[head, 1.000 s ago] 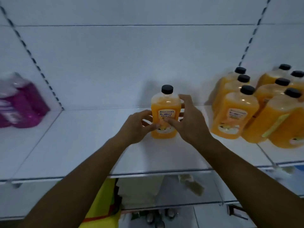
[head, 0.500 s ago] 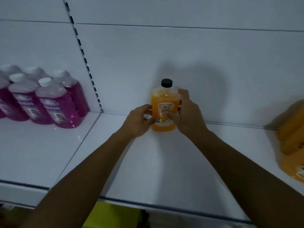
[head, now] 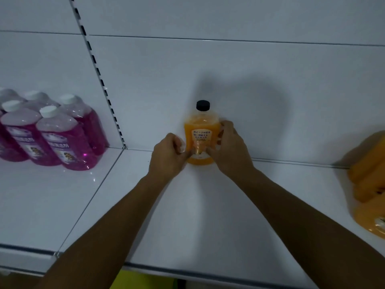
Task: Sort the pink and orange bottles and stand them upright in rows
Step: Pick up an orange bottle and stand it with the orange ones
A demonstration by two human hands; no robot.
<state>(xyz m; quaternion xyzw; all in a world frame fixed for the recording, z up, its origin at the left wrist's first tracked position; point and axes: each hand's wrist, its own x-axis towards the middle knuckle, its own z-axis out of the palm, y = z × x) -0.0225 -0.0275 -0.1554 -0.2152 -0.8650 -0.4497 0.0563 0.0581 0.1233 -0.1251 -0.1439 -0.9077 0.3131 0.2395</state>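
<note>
An orange bottle (head: 201,132) with a black cap stands upright at the back of the white shelf (head: 208,205), close to the rear wall. My left hand (head: 168,155) grips its lower left side with curled fingers. My right hand (head: 229,149) wraps its right side, thumb across the label. Several pink bottles (head: 60,140) with white caps stand upright in rows on the shelf section to the left. At the right edge, more orange bottles (head: 368,184) are partly cut off by the frame.
A slotted upright rail (head: 100,80) divides the pink section from this one. The shelf's front edge (head: 187,270) runs below my forearms, with something yellow under it.
The bottle has been pushed farther back toward the rear wall with both hands still on it. The view has swung left, so the pink bottles show more and the orange group less.
</note>
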